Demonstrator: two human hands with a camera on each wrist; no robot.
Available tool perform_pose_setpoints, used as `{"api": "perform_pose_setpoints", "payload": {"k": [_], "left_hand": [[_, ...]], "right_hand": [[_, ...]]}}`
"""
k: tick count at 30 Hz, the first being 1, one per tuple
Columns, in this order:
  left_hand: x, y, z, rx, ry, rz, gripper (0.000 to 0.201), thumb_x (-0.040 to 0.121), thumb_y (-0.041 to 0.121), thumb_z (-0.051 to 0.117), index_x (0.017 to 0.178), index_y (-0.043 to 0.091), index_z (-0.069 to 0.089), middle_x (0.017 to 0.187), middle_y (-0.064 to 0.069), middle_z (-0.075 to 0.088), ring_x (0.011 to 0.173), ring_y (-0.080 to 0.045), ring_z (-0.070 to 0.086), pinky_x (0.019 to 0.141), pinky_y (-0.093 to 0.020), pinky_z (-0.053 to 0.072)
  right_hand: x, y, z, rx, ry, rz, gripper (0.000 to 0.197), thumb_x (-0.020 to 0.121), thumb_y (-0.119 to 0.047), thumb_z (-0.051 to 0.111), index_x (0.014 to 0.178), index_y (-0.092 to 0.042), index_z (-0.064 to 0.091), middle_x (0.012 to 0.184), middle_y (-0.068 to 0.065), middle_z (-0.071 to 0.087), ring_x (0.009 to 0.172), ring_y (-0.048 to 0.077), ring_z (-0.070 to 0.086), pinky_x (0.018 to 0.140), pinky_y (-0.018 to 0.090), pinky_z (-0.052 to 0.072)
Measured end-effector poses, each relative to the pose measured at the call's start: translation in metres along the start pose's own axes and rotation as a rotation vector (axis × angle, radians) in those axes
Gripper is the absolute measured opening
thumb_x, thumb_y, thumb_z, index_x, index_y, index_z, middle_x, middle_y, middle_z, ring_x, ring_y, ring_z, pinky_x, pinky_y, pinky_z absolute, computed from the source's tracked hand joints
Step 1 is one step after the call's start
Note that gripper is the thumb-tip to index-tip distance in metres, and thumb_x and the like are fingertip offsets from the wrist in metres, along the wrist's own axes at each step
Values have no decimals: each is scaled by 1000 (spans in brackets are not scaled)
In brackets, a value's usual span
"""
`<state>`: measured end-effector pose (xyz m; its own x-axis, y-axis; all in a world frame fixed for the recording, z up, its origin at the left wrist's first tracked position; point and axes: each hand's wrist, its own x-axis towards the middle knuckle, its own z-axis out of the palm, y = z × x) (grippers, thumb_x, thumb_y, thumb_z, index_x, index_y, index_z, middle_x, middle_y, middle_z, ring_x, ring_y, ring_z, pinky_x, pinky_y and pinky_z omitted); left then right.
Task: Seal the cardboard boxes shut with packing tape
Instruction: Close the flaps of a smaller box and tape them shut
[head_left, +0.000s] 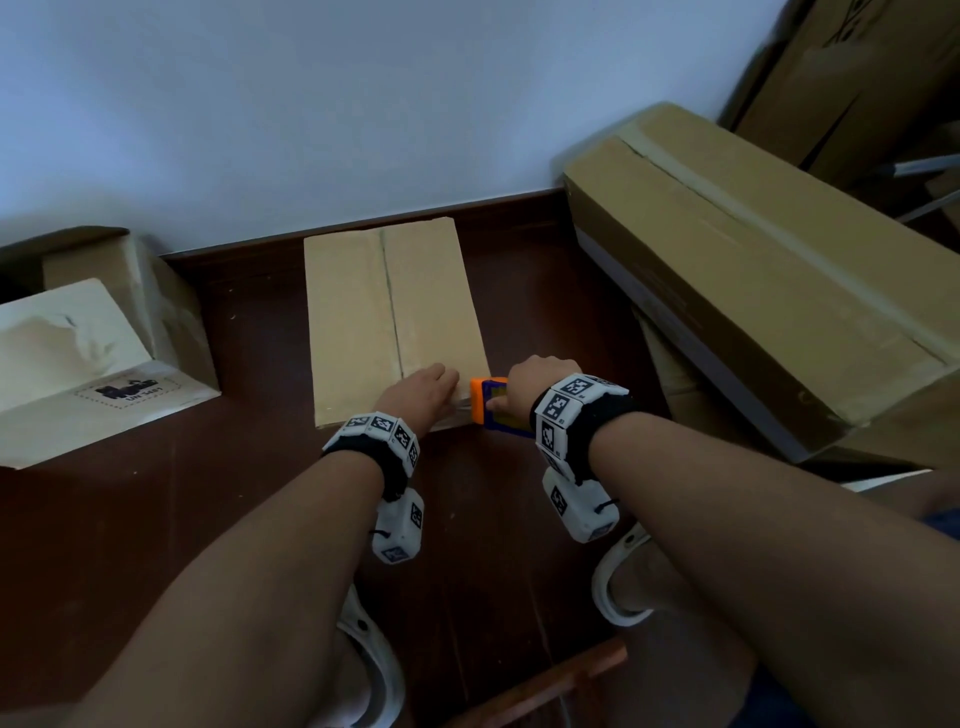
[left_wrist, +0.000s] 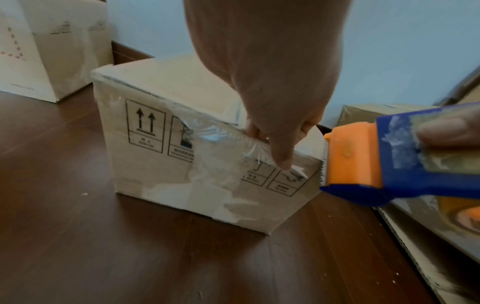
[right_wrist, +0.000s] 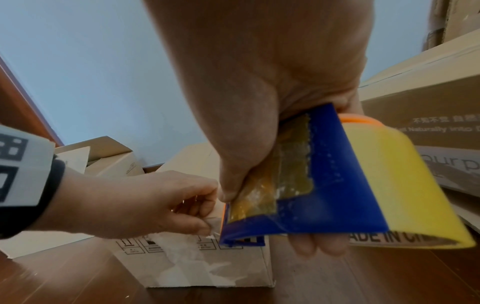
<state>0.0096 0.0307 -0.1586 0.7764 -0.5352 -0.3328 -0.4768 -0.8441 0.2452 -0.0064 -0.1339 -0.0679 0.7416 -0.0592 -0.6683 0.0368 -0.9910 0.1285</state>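
A closed cardboard box stands on the dark floor against the wall, its top seam running away from me. My left hand is at the box's near right corner, where its thumb and fingers pinch the clear tape end against the box's near side. My right hand grips a blue and orange tape dispenser with a yellowish tape roll, held right beside that corner. The dispenser's toothed edge sits next to the box's edge.
A long taped cardboard box lies at the right, with more cartons leaning behind it. An open pale box stands at the left. My feet in white slippers are on the floor below my arms.
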Motion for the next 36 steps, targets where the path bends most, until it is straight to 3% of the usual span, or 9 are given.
{"api": "perform_pose_setpoints", "payload": {"k": [4,13,19,27,32,36], "left_hand": [[5,-5,-7,-11,-89,19,25,91,19,60,110,8,46,114,-11,50,100,-29,56,82,-39,45],[-22,-46,-5,-3,-103,-7,20,91,20,61,103,11,48,107,-7,50,91,-25,55,75,-34,42],[-21,-50,-6,-28,-111,-22,20,89,19,63,98,14,46,104,-6,50,83,-22,51,72,-32,40],[-27,-49,-3,-56,-79,-13,18,89,17,63,96,13,47,100,-5,49,79,-19,47,72,-34,42],[-24,-48,-6,-68,-115,-16,18,89,17,63,95,14,46,97,-1,47,78,-21,49,70,-30,36],[-25,-47,-8,-71,-117,-29,18,89,15,62,95,14,45,98,-3,47,78,-21,47,72,-33,40]], "right_hand": [[-5,3,2,-8,20,-15,51,90,-64,45,92,-15,57,76,2,51,76,21,55,67,30,43],[-9,-19,16,62,55,-111,54,87,-68,45,86,-15,54,70,0,46,72,21,53,66,31,42],[-7,-7,17,85,68,-144,55,86,-70,45,86,-15,52,71,0,45,75,21,52,68,32,41],[-6,19,22,79,50,-107,56,85,-70,46,84,-15,53,77,2,50,74,23,53,68,32,42],[-6,41,23,67,44,-54,57,84,-72,46,86,-15,55,73,0,47,74,22,53,68,32,41],[-7,44,34,79,49,-42,59,84,-73,43,85,-15,56,77,1,50,74,21,52,68,32,39]]}}
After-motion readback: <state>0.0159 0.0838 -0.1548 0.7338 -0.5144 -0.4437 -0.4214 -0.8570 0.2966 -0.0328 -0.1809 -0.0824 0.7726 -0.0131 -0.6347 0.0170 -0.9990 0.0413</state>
